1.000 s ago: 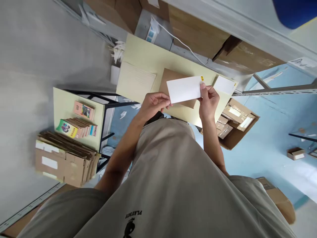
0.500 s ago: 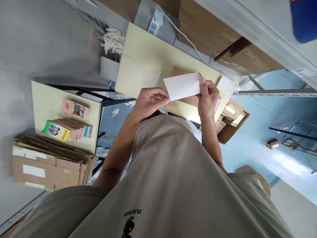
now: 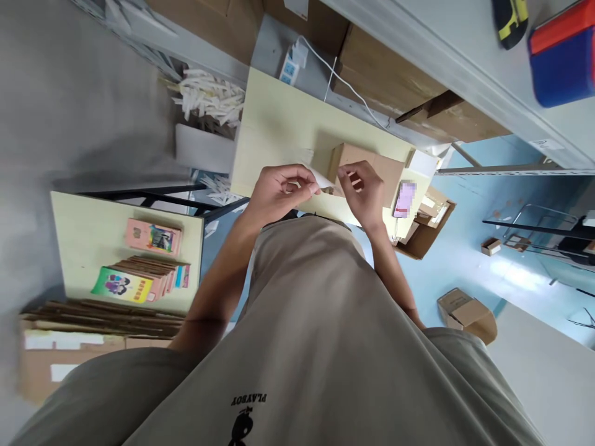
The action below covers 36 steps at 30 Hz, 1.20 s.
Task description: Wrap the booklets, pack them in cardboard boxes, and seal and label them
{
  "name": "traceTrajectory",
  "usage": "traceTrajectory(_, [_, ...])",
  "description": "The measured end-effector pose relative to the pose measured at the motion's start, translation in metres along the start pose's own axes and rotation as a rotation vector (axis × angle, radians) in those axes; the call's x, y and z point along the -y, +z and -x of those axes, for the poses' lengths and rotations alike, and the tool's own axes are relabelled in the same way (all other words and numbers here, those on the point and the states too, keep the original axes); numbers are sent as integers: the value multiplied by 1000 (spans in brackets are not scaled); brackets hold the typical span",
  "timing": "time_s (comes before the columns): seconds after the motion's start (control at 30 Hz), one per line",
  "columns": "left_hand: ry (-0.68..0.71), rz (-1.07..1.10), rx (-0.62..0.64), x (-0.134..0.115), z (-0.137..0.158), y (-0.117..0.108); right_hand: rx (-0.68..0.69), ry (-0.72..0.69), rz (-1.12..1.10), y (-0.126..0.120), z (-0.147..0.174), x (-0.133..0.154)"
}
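Note:
Thumb and fingers of my left hand point(image 3: 284, 191) are pinched on a white paper sheet point(image 3: 320, 178), now seen nearly edge-on. My right hand point(image 3: 365, 192) is just right of the sheet, its thumb and index finger pressed together; whether anything thin is between them I cannot make out. Behind both hands a brown cardboard box point(image 3: 388, 170) lies on the pale yellow table point(image 3: 274, 111). My right fingers overlap the box in the view.
A phone point(image 3: 404, 199) and a stack of white sheets point(image 3: 422, 162) lie at the table's right end. A power strip point(image 3: 289, 69) with a white cable sits behind. On the left, a side table point(image 3: 83, 241) carries booklets point(image 3: 153, 237); flattened cartons point(image 3: 93, 347) stand beside it.
The white sheet has turned from facing me to almost edge-on. My right hand has moved left, off the sheet's marked corner, closer to my left hand. More of the cardboard box and phone shows.

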<state>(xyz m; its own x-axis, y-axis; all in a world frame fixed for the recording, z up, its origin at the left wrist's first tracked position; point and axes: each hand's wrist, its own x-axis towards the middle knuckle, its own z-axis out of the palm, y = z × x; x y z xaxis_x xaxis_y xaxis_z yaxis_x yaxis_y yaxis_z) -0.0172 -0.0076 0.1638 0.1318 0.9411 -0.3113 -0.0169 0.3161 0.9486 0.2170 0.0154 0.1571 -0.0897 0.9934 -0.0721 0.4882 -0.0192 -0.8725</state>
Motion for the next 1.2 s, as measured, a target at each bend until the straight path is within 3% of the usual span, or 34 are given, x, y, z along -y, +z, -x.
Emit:
traceTrajectory(0.1, [68, -10, 69, 0, -3, -23, 49, -122, -10, 13, 19, 37])
traceTrajectory(0.23, [119, -24, 148, -2, -4, -51, 73, -147, 16, 36, 33, 63])
traceTrajectory(0.5, [123, -45, 206, -5, -4, -90, 33, -156, 99, 71, 33, 75])
traceTrajectory(0.83, [161, -150, 204, 10, -7, -109, -75, -81, 70, 95, 28, 90])
traceTrajectory(0.93, [137, -287, 127, 41, -23, -119, -165, 19, 48, 95, 27, 81])
traceTrajectory(1.03, [68, -457, -24, 89, -51, -144, -315, 97, -4, 91, 29, 70])
traceTrajectory(1.17, [-129, -722, -431, 142, -97, -209, -488, 152, -60, 85, 34, 63])
traceTrajectory(1.2, [-118, -795, -471, 147, -107, -229, -508, 158, -64, 84, 35, 63])
